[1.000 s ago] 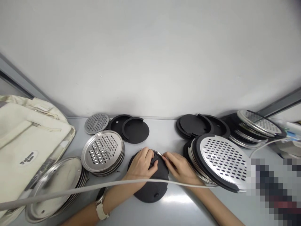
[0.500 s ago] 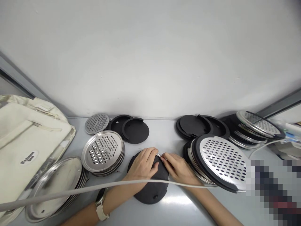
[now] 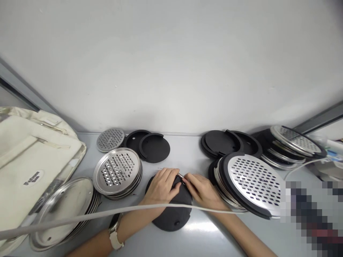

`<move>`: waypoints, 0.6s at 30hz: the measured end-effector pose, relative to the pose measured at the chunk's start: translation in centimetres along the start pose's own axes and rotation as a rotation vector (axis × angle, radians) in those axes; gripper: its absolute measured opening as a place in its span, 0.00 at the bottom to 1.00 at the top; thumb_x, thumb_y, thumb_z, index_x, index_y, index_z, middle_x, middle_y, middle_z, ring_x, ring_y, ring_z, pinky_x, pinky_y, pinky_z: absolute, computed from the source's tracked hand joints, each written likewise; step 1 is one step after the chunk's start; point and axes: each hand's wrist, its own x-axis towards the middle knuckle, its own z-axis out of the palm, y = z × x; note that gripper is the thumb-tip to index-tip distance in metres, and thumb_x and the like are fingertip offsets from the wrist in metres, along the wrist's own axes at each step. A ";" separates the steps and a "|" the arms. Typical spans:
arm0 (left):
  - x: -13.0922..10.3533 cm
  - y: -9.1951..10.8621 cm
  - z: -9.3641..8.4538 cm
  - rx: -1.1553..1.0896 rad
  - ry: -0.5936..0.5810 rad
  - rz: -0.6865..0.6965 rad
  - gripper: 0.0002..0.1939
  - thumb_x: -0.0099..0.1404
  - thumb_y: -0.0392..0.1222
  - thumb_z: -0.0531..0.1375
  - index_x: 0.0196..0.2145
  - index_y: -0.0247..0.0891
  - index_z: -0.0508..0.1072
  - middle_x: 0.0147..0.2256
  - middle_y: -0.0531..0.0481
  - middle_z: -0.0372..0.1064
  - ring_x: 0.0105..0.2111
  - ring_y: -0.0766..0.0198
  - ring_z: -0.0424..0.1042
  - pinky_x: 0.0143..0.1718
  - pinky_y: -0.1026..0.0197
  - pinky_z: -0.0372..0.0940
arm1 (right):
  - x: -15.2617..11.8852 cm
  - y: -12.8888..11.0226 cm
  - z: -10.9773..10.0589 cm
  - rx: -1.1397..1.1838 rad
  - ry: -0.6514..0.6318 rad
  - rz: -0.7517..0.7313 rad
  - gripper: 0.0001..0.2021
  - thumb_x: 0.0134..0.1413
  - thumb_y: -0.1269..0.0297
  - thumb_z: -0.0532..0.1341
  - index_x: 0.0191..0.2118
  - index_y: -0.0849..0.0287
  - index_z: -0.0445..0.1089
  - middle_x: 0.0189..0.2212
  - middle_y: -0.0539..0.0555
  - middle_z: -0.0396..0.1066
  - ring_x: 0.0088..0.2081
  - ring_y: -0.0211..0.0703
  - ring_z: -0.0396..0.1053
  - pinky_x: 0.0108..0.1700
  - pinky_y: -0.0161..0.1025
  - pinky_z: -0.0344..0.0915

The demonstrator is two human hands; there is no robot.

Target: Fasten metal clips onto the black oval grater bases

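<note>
A round black disc point(image 3: 171, 219) lies in front of me with its flat side up and a small raised knob near its lower edge. My left hand point(image 3: 163, 189) rests across its upper left, fingers curled over the far rim and thumb pressing on top. At the upper right rim, my right hand point(image 3: 202, 190) pinches the edge with thumb and fingers. Between the two sets of fingertips shows a short shiny metal edge point(image 3: 180, 175); a thin bright line also runs along the disc's right side. What lies beneath the disc is hidden.
Stacked perforated metal discs point(image 3: 118, 171) and plain metal plates point(image 3: 65, 214) stand left, beside a cream bag point(image 3: 34, 157). Black rings point(image 3: 158, 148) lie behind. Right are black-rimmed perforated discs point(image 3: 254, 182) and another stack point(image 3: 294, 142). A white cable point(image 3: 128, 208) crosses in front of my forearms.
My hands stay on the black disc's far rim. The right fingertips have shifted very slightly along the metal edge; the other things have not moved.
</note>
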 end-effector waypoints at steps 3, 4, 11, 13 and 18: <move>-0.2 -0.1 0.3 -0.003 0.033 -0.011 0.13 0.65 0.36 0.55 0.48 0.40 0.62 0.45 0.46 0.65 0.46 0.56 0.66 0.49 0.51 0.63 | 0.2 0.0 0.1 -0.005 -0.004 0.003 0.12 0.66 0.65 0.47 0.30 0.57 0.58 0.24 0.50 0.62 0.28 0.39 0.62 0.33 0.36 0.55; -0.2 -0.2 0.4 -0.005 0.035 -0.006 0.13 0.65 0.36 0.56 0.47 0.40 0.62 0.45 0.46 0.65 0.46 0.56 0.66 0.49 0.51 0.64 | 0.2 0.0 0.1 -0.004 -0.008 0.001 0.13 0.66 0.65 0.47 0.29 0.57 0.58 0.24 0.50 0.62 0.28 0.39 0.62 0.33 0.36 0.55; -0.2 -0.3 0.4 0.034 0.026 -0.011 0.18 0.63 0.39 0.58 0.50 0.38 0.59 0.45 0.44 0.65 0.46 0.53 0.66 0.48 0.48 0.64 | 0.4 -0.2 -0.3 0.013 0.000 0.018 0.13 0.66 0.65 0.48 0.29 0.57 0.58 0.24 0.49 0.61 0.27 0.38 0.60 0.32 0.35 0.55; -0.2 -0.1 0.2 0.034 0.008 -0.016 0.18 0.64 0.39 0.57 0.51 0.39 0.59 0.45 0.44 0.65 0.46 0.54 0.66 0.49 0.48 0.63 | 0.3 -0.3 -0.4 0.021 0.003 0.021 0.13 0.66 0.65 0.48 0.28 0.57 0.57 0.24 0.49 0.61 0.27 0.38 0.60 0.32 0.35 0.55; -0.1 0.3 -0.1 0.014 -0.022 -0.015 0.16 0.66 0.36 0.54 0.51 0.40 0.60 0.46 0.46 0.66 0.47 0.55 0.66 0.51 0.49 0.62 | 0.2 -0.3 -0.5 0.029 0.007 0.013 0.13 0.66 0.66 0.48 0.28 0.57 0.57 0.24 0.50 0.61 0.27 0.39 0.60 0.32 0.36 0.55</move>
